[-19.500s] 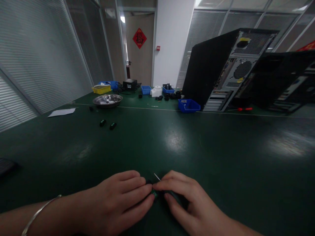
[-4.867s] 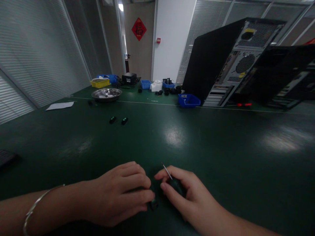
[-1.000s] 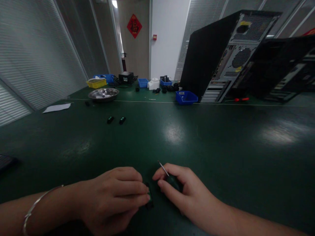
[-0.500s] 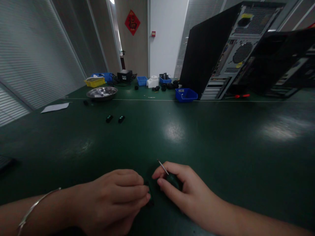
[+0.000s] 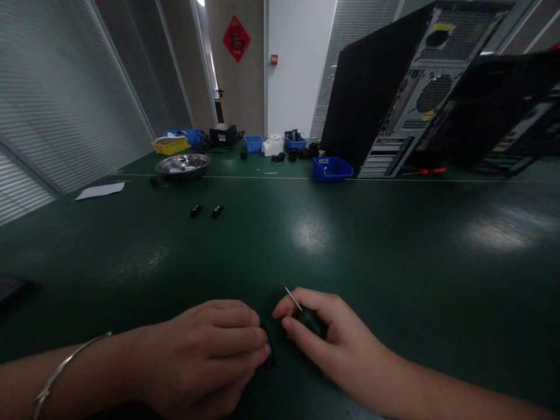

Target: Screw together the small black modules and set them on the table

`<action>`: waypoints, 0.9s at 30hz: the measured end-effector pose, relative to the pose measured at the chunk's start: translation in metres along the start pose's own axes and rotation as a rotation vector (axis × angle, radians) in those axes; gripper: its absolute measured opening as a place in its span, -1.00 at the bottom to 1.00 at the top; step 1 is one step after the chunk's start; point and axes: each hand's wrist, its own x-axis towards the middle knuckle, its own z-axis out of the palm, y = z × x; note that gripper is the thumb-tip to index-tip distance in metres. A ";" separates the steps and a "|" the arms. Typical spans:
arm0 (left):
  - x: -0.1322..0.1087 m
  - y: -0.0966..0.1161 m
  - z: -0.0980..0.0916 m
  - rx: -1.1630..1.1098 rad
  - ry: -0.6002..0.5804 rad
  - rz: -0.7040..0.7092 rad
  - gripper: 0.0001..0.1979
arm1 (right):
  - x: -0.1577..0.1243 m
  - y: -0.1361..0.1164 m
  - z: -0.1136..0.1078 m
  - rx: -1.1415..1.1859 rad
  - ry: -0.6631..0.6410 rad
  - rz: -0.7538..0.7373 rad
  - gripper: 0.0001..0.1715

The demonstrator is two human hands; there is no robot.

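My left hand [image 5: 210, 350] is closed at the lower middle, its fingertips on a small dark piece with a bit of green [image 5: 268, 353]. Most of that piece is hidden behind the fingers. To its right, my right hand [image 5: 336, 338] wraps round a screwdriver [image 5: 311, 322] with a dark green handle. The thin metal shaft points up and left, its tip free in the air, apart from the dark piece. Two similar small black pieces, a left one [image 5: 196, 210] and a right one [image 5: 217, 212], lie farther off on the green table [image 5: 385, 251].
A metal bowl [image 5: 184, 167], yellow bin [image 5: 170, 145] and blue bin [image 5: 332, 169] stand toward the back. A black computer case [image 5: 376, 99] rises at the back right, near a red-handled tool [image 5: 433, 171]. Paper [image 5: 100, 191] lies at left; a dark object [image 5: 13, 289] sits at the left edge.
The whole view has shifted very slightly. Both hands keep nearly the same pose, with the screwdriver still in the right hand and the left fingers still on the dark piece.
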 end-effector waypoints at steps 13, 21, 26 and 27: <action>-0.011 -0.007 -0.003 0.182 -0.010 -0.145 -0.82 | -0.001 -0.005 -0.002 -0.017 0.010 0.066 -0.83; -0.028 -0.032 0.006 0.096 0.090 -0.230 -0.92 | -0.003 0.000 -0.001 0.051 -0.017 0.163 -0.78; -0.039 -0.066 0.000 0.122 0.091 -0.441 -0.90 | -0.003 -0.002 -0.001 0.036 0.006 0.169 -0.77; -0.040 -0.071 -0.003 0.126 0.081 -0.462 -0.91 | -0.002 -0.003 -0.001 0.037 0.003 0.173 -0.77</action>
